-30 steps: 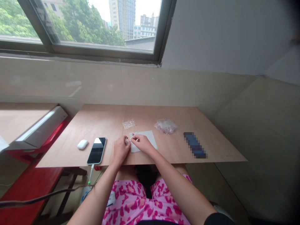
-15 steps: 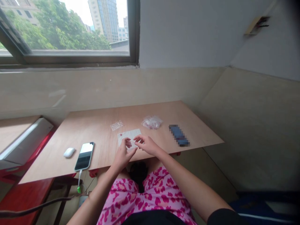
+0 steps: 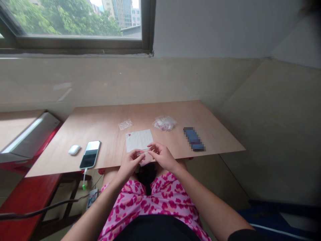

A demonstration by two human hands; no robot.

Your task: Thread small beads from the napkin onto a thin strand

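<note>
Both hands are close together at the table's near edge, just below a white paper sheet (image 3: 139, 140). My left hand (image 3: 130, 161) has its thumb and fingers curled into a pinch. Facing it, my right hand (image 3: 162, 156) also pinches with thumb and forefinger. Between the fingertips runs a thin, pale strip (image 3: 143, 150), too small to name. A pinkish patch shows under the fingers, and I cannot tell what it is. Tiny red pieces (image 3: 129, 134) lie on the sheet's upper left corner.
Beyond the sheet lie a flat clear bag (image 3: 125, 125) and a heap of clear plastic bags (image 3: 165, 123). A phone (image 3: 90, 154) on a cable and a white earbud case (image 3: 74, 150) are at left. A blurred dark blue object (image 3: 194, 139) lies at right.
Both hands have drawn back from over the paper sheet to the table's near edge, still pinching. More of the sheet now shows. The view has tilted down.
</note>
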